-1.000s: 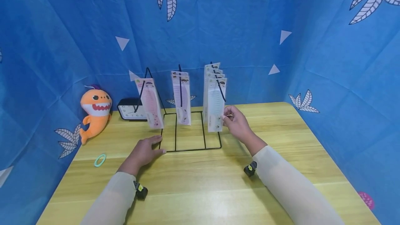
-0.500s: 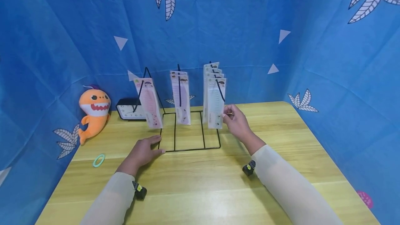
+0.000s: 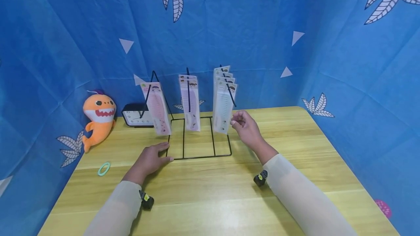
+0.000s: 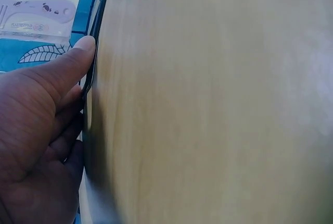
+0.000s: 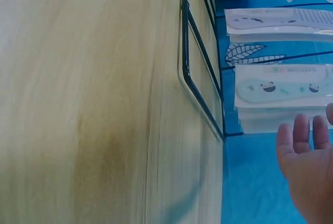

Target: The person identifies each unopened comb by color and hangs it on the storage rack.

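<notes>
black wire rack (image 3: 198, 156) under my flat left hand (image 3: 150, 160); right hand (image 3: 247, 128) loose-fingered, seemingly off the pale comb cards (image 3: 224, 109).

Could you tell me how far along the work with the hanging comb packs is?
Comb packs hang on all three hooks of the black wire rack. The left hand rests at its base corner. The right hand, fingers loose, holds nothing beside the front white comb pack. What remains cannot be told.
</notes>
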